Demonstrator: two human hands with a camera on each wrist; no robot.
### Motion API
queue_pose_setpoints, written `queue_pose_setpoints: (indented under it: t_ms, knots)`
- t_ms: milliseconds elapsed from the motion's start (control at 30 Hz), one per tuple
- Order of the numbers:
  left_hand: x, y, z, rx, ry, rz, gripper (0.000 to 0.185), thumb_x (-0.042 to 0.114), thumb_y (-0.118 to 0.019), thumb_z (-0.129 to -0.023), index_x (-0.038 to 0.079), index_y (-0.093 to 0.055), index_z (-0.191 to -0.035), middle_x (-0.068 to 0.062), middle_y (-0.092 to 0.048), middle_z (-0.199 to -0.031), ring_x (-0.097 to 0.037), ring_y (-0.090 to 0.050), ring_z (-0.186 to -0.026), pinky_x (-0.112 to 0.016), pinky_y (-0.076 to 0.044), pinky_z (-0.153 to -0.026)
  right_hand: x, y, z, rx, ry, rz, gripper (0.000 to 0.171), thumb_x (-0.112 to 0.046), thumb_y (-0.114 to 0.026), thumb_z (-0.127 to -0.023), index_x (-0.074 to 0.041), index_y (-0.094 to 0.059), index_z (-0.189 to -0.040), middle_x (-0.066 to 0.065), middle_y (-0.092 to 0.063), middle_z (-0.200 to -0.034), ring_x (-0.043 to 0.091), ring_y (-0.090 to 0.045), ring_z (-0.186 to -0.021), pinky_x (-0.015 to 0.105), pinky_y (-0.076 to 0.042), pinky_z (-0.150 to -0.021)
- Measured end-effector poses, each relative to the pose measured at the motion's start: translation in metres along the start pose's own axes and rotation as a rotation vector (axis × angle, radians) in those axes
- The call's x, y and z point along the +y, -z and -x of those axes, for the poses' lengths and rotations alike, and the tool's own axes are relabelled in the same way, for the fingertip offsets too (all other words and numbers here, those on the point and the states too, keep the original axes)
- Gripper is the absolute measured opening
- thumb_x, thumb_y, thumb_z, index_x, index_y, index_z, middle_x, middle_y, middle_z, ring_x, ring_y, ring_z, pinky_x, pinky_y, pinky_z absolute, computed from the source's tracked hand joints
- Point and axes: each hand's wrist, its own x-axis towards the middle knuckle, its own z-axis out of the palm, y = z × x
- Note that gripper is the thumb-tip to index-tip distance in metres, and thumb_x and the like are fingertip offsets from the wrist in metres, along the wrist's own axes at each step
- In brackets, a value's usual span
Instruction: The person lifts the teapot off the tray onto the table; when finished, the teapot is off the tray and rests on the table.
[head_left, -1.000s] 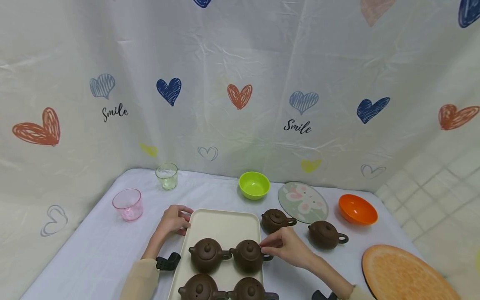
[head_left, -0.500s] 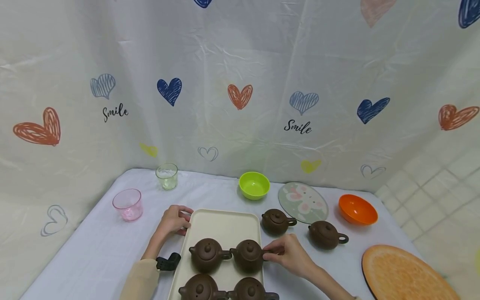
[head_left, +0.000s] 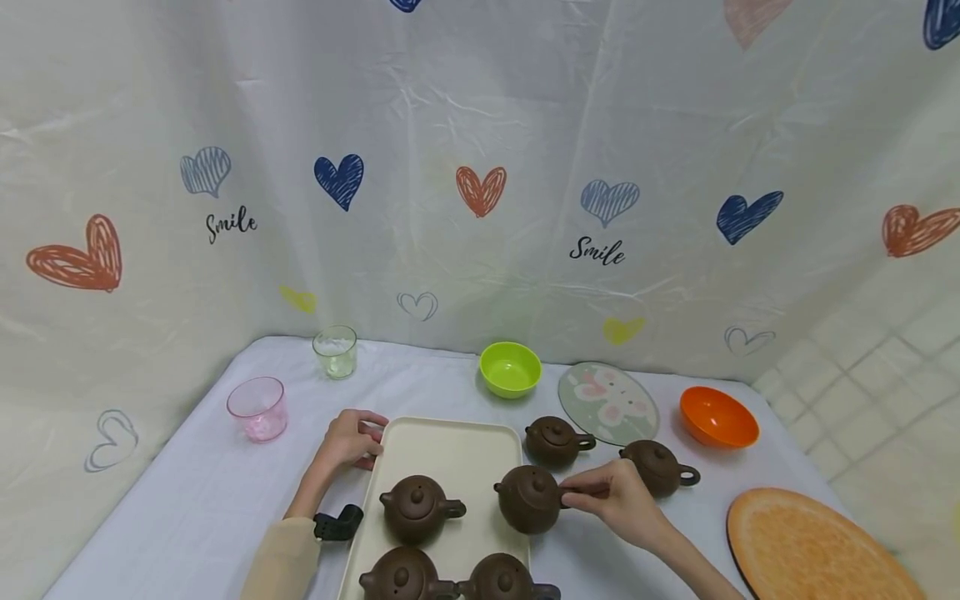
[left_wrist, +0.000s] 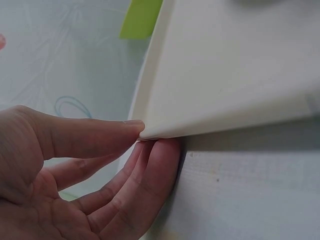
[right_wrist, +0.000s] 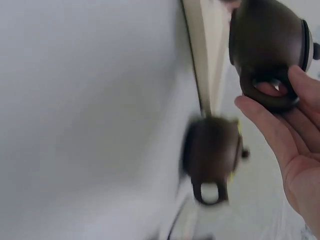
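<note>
My right hand (head_left: 618,502) pinches a brown teapot (head_left: 528,498) by its handle (right_wrist: 270,100). That teapot hangs over the right edge of the cream tray (head_left: 442,442), clear of the surface in the right wrist view. My left hand (head_left: 351,439) holds the tray's far left corner, with the thumb (left_wrist: 100,135) at the rim and the other fingers curled beneath. On the tray stand another teapot (head_left: 415,507) and, nearer, two more teapots, one at left (head_left: 400,575) and one at right (head_left: 498,577), partly cut off by the frame.
Two more teapots stand right of the tray, one by its far corner (head_left: 552,442), one (head_left: 658,468) partly behind my right hand. Around them are a green bowl (head_left: 510,371), rabbit mat (head_left: 611,404), orange bowl (head_left: 717,418) and round tan board (head_left: 810,542). Pink (head_left: 258,410) and green glasses (head_left: 335,352) stand left.
My right hand has taken the teapot by its handle, lifted it from the tray and moved it right and slightly away. The left hand keeps its place at the tray corner.
</note>
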Motion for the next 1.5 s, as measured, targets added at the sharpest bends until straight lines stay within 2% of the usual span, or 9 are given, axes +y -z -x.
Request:
queue_pose_setpoints:
  t_ms: [167, 333, 500, 633, 767, 967, 1067, 1400, 1500]
  knots:
    - [0.002, 0.002, 0.000, -0.002, -0.003, -0.013, 0.042, -0.013, -0.066, -0.071, -0.006, -0.064, -0.112, -0.013, -0.062, -0.082, -0.018, -0.061, -0.063, -0.034, -0.057, -0.049, 0.008, 0.032, 0.017, 0.016, -0.023, 0.067, 0.020, -0.006, -0.075, -0.080, 0.008, -0.073, -0.094, 0.012, -0.073, -0.087, 0.003, -0.068, -0.075, 0.021, -0.058, -0.065]
    - [0.002, 0.002, 0.000, -0.004, -0.001, -0.008, 0.041, -0.013, -0.066, -0.072, -0.006, -0.063, -0.112, -0.014, -0.062, -0.082, -0.019, -0.061, -0.063, -0.034, -0.058, -0.049, 0.027, 0.059, 0.039, 0.022, 0.036, 0.077, 0.016, 0.002, -0.073, -0.079, 0.013, -0.071, -0.091, 0.011, -0.073, -0.084, 0.002, -0.067, -0.074, 0.022, -0.058, -0.061]
    - [0.001, 0.001, 0.000, -0.006, -0.003, -0.003, 0.041, -0.013, -0.066, -0.071, -0.006, -0.063, -0.112, -0.014, -0.062, -0.082, -0.019, -0.061, -0.063, -0.034, -0.058, -0.049, 0.046, 0.083, 0.058, -0.040, 0.008, 0.060, 0.014, 0.004, -0.070, -0.081, 0.011, -0.072, -0.093, 0.001, -0.074, -0.086, 0.003, -0.068, -0.075, 0.022, -0.058, -0.062]
    - [0.002, 0.002, 0.000, -0.004, 0.008, -0.001, 0.042, -0.014, -0.066, -0.071, -0.006, -0.063, -0.112, -0.014, -0.061, -0.082, -0.019, -0.060, -0.064, -0.034, -0.058, -0.049, 0.058, 0.097, 0.069, -0.091, -0.012, 0.051, 0.015, 0.004, -0.068, -0.083, 0.009, -0.072, -0.097, -0.001, -0.075, -0.088, 0.003, -0.069, -0.078, 0.020, -0.058, -0.064]
    - [0.002, 0.003, 0.000, 0.000, 0.006, -0.002, 0.042, -0.014, -0.066, -0.071, -0.006, -0.063, -0.112, -0.014, -0.061, -0.082, -0.019, -0.060, -0.064, -0.034, -0.057, -0.049, 0.069, 0.106, 0.078, -0.092, -0.008, 0.091, 0.015, 0.005, -0.066, -0.084, 0.008, -0.072, -0.097, 0.002, -0.075, -0.088, 0.002, -0.068, -0.079, 0.017, -0.056, -0.066]
    - [0.002, 0.001, 0.000, -0.005, -0.003, -0.010, 0.041, -0.014, -0.066, -0.071, -0.006, -0.063, -0.112, -0.013, -0.061, -0.082, -0.019, -0.060, -0.064, -0.034, -0.058, -0.049, 0.075, 0.114, 0.086, -0.100, -0.144, 0.161, 0.019, -0.004, -0.067, -0.086, 0.011, -0.071, -0.097, 0.006, -0.075, -0.088, -0.002, -0.067, -0.080, 0.017, -0.055, -0.067]
    - [0.002, 0.000, 0.000, -0.005, -0.003, -0.007, 0.041, -0.014, -0.066, -0.071, -0.006, -0.063, -0.112, -0.013, -0.061, -0.082, -0.019, -0.060, -0.064, -0.035, -0.058, -0.049, 0.077, 0.115, 0.086, -0.102, -0.177, 0.166, 0.022, -0.007, -0.068, -0.087, 0.012, -0.070, -0.097, 0.006, -0.074, -0.089, -0.002, -0.067, -0.081, 0.018, -0.056, -0.068]
    - [0.000, 0.000, 0.000, 0.000, 0.009, 0.010, 0.042, -0.015, -0.066, -0.071, -0.006, -0.063, -0.112, -0.013, -0.061, -0.082, -0.019, -0.060, -0.063, -0.035, -0.058, -0.050, 0.079, 0.116, 0.083, -0.101, -0.175, 0.171, 0.023, -0.008, -0.069, -0.086, 0.011, -0.070, -0.098, 0.005, -0.075, -0.089, -0.001, -0.067, -0.080, 0.018, -0.056, -0.067]
    - [-0.001, 0.000, 0.000, -0.003, 0.008, 0.014, 0.042, -0.015, -0.065, -0.071, -0.006, -0.063, -0.112, -0.014, -0.060, -0.082, -0.019, -0.060, -0.063, -0.036, -0.058, -0.050, 0.071, 0.119, 0.079, -0.099, -0.194, 0.170, 0.025, -0.008, -0.069, -0.086, 0.012, -0.069, -0.102, 0.009, -0.074, -0.092, -0.001, -0.067, -0.080, 0.022, -0.058, -0.066]
